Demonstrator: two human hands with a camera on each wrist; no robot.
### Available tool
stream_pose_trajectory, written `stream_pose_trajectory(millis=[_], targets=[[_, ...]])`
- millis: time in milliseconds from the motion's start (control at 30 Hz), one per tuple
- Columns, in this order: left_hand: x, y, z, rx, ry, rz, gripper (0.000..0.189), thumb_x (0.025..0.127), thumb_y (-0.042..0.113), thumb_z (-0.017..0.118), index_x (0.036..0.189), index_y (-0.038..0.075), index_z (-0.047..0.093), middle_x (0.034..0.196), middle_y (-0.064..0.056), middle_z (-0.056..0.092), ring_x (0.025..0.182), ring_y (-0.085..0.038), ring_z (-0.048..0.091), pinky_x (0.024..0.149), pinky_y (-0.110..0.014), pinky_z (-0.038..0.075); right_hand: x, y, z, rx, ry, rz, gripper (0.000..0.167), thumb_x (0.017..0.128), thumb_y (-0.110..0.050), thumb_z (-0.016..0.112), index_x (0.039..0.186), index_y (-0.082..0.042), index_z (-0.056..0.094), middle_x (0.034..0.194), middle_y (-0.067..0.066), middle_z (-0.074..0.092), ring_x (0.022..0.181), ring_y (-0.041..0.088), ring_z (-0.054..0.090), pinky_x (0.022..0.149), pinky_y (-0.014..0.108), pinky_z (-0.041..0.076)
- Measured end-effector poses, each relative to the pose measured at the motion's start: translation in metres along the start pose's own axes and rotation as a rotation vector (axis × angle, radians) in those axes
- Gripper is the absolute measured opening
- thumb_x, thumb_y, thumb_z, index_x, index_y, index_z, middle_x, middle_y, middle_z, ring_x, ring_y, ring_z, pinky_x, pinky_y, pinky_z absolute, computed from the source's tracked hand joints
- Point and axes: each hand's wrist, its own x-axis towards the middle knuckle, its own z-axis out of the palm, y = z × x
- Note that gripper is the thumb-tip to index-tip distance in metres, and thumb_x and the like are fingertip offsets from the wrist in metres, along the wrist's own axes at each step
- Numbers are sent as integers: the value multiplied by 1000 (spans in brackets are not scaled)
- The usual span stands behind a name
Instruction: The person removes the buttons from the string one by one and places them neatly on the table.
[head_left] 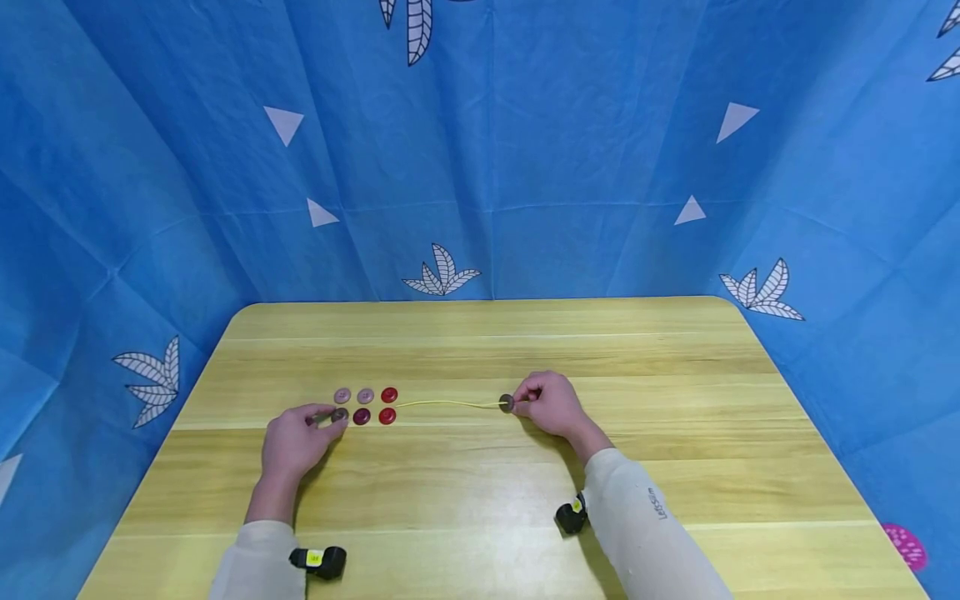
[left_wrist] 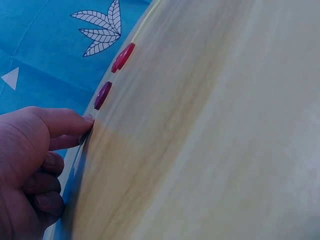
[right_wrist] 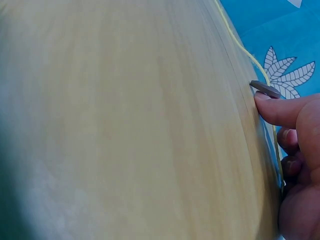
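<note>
At the left of the table my left hand pinches a dark brown button between thumb and index finger; the fingers partly hide it in the left wrist view. Beside that button lie a maroon button and a red button in the same row. Right of centre, my right hand holds another dark brown button by its edge, tilted in the right wrist view. A yellow cord runs from near the red buttons to this button and passes on behind the thumb toward the palm.
Behind the near row sits a second row: two dusty pink buttons, one at the left end, and a red button. The wooden table ends at a blue patterned curtain at the back and sides.
</note>
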Motion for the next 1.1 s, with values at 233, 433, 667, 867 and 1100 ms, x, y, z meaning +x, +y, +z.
stream_pose_trajectory(millis=[233, 433, 667, 867, 1100], targets=[[2, -1, 2, -7, 13, 9, 37, 86, 32, 78, 111, 5, 75, 73, -4, 57, 66, -23, 50, 59, -36, 36, 0, 1, -1, -13, 4, -4, 16, 77, -3, 83, 73, -17, 76, 68, -5, 58, 65, 17, 50, 67, 35, 40], [3, -1, -1, -32, -9, 15, 39, 85, 31, 78, 113, 4, 73, 71, -4, 54, 63, -22, 48, 57, -36, 35, 1, 0, -2, -16, 9, -12, 16, 77, -2, 83, 73, -17, 76, 68, -5, 57, 65, 17, 51, 67, 35, 41], [5, 1, -7, -88, -37, 18, 48, 86, 33, 78, 120, 1, 69, 65, -5, 49, 54, -21, 44, 49, -35, 34, 0, -1, -2, -2, 1, -2, 16, 77, -3, 84, 72, -16, 76, 67, -4, 57, 66, 18, 51, 68, 35, 40], [9, 6, -10, -73, -6, 48, 47, 87, 33, 77, 121, 2, 69, 59, -4, 46, 50, -21, 42, 46, -33, 34, 0, 0, -1, 5, 1, -1, 16, 77, -3, 83, 73, -16, 76, 68, -4, 57, 66, 17, 51, 68, 35, 40], [14, 20, -11, -73, -1, 82, 41, 90, 32, 73, 119, 2, 70, 61, -4, 48, 55, -22, 46, 53, -36, 37, 0, 1, 0, -5, 9, -16, 17, 76, -3, 84, 70, -16, 75, 66, -4, 55, 65, 17, 51, 67, 34, 41]])
